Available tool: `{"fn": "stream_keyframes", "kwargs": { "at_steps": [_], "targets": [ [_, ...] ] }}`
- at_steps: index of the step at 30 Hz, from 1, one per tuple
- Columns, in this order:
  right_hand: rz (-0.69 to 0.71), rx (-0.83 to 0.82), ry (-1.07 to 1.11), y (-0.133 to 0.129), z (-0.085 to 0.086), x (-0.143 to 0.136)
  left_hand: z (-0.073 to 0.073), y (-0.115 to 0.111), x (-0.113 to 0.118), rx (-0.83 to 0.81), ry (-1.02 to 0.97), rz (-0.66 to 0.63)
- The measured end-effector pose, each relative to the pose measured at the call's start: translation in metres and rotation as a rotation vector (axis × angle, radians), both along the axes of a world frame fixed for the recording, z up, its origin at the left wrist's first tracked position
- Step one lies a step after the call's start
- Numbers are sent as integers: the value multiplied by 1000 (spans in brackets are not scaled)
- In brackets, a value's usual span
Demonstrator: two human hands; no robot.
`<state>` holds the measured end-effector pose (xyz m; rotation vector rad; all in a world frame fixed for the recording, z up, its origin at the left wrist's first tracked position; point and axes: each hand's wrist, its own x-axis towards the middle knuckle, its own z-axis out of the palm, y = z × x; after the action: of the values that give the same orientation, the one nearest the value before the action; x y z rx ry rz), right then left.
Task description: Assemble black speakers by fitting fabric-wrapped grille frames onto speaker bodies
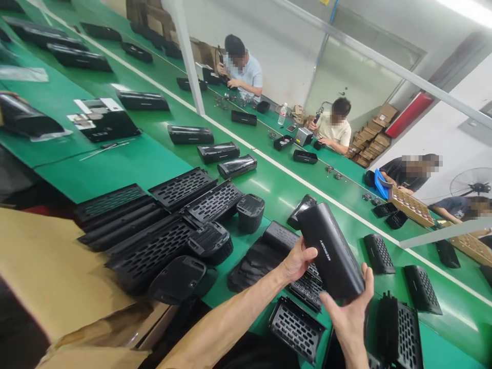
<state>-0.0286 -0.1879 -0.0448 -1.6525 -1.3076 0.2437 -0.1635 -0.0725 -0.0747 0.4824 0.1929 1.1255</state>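
A black speaker housing (333, 253) with rounded edges and white "MERKURY" lettering is held up at a tilt between both hands. My left hand (299, 260) grips its left side, the thumb pressed near the lettering and the other fingers hidden behind. My right hand (351, 307) is curved around the lower end, thumb on one side and fingers on the other. Beneath the housing lie black slotted grille panels (296, 328) on the green surface. A dark bundle of housings (253, 264) sits left of the held piece.
Stacked slotted panels (154, 241) and black end pieces (211, 238) lie at left, beside an open cardboard box (49, 266). Finished-looking housings (190, 134) stand along the green conveyor belt (277, 177). A white post (188, 56) rises beyond it. Several co-workers sit across.
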Motion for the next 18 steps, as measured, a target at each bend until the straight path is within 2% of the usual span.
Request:
{"fn": "stream_keyframes", "kwargs": {
  "at_steps": [2,5,8,10,12,15,18],
  "targets": [
    [-79,106,-41,4,-6,-8,0,3,-1,18,63,-8],
    [-81,157,-36,6,4,-1,7,25,-21,129,213,-25],
    [-40,66,19,-3,20,16,28,59,-58,378,465,38],
    [-13,22,37,-9,25,24,45,77,-77,609,618,-59],
    [10,0,43,-11,26,28,59,84,-86,758,679,-158],
    [40,-6,48,-9,27,32,64,81,-86,771,678,-159],
    [60,-4,32,-9,32,39,55,73,-82,695,634,-118]
  ]
}}
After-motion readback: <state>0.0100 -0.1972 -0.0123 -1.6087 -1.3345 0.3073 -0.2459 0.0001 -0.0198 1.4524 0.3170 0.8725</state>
